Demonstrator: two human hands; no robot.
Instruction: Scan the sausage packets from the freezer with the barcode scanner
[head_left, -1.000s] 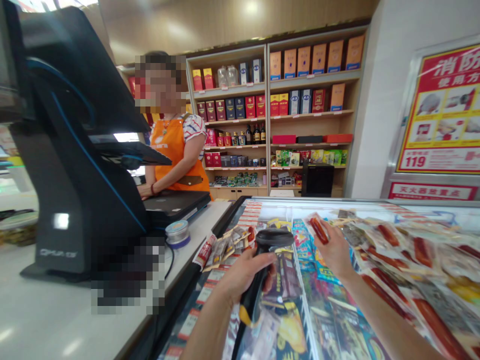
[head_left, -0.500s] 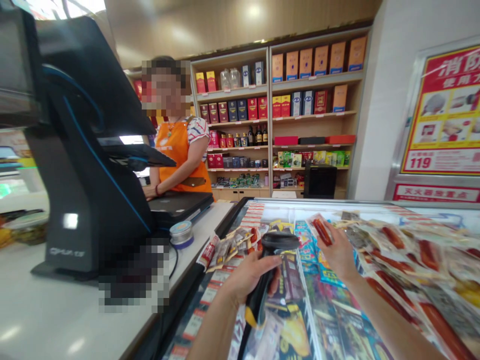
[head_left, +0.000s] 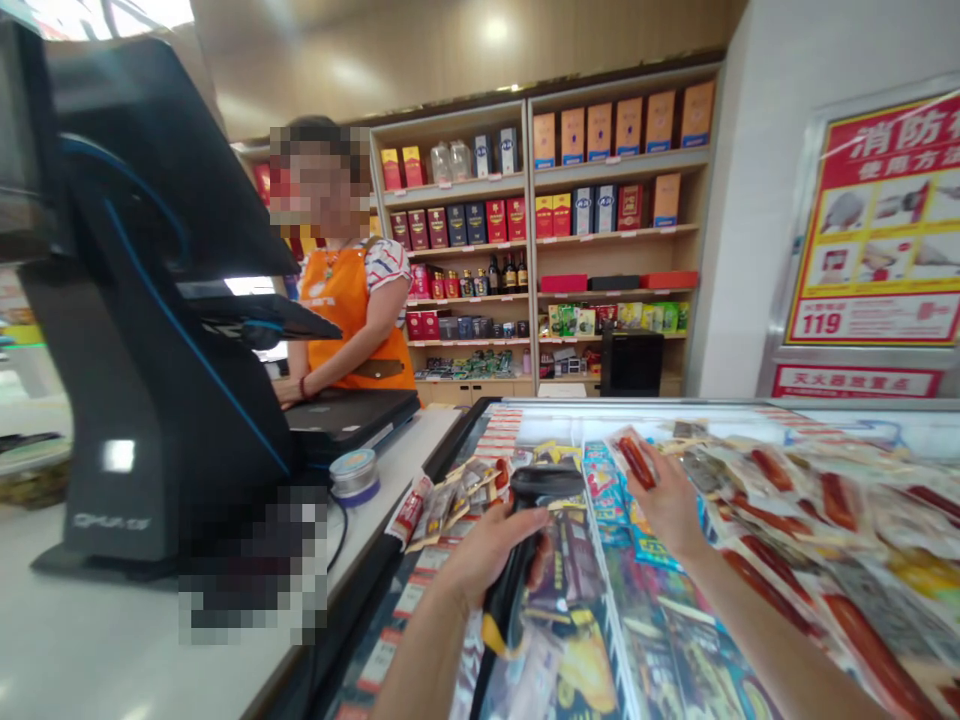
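Observation:
My left hand is closed around the handle of a black barcode scanner with a yellow-orange band near its base; its cable runs down toward me. In my right hand is a small clear packet with a red sausage inside, pinched between thumb and fingers. The packet is just right of the scanner's head, above the glass freezer top. Wrapped snack packets lie on the glass left of the scanner. To the right, packaged sausages are spread in a pile.
A checkout terminal stands on the white counter at left, near a round tin. Behind the counter stands a person in an orange apron. Shelves of boxes and bottles line the back; a fire poster hangs at right.
The whole view has shifted slightly, with everything appearing a little farther left. Both hands keep their hold on the scanner and the sausage packet, in nearly the same pose.

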